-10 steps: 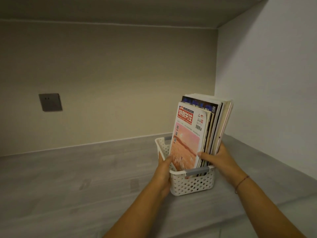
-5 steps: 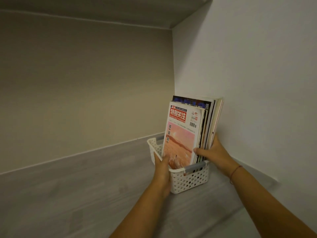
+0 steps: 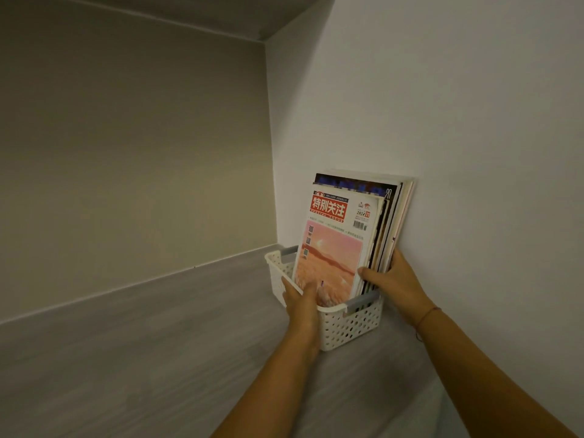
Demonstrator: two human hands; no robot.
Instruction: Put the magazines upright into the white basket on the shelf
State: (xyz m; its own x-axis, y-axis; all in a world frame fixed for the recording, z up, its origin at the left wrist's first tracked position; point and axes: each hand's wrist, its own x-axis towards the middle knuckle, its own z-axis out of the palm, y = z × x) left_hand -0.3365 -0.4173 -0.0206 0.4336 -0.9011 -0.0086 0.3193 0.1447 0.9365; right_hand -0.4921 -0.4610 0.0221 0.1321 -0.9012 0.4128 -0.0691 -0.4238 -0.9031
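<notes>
Basket [image 3: 350, 327] nearer wall [image 3: 458, 153] — left hand [image 3: 301, 306] grips its rim; right hand [image 3: 395, 279] clasps magazines [image 3: 331, 248].

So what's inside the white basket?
A stack of magazines stands upright in the white basket, held by the right hand. The left hand grips the rim. Their bottom edges and the basket floor are hidden.

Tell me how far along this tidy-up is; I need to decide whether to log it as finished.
Done: the magazines stand roughly upright in the white basket on the shelf, beside the side wall. In hand: the left hand grips the basket's near rim, and the right hand pinches the stack's right edge. Left: probably only letting go, if the stack stands without support.
</notes>
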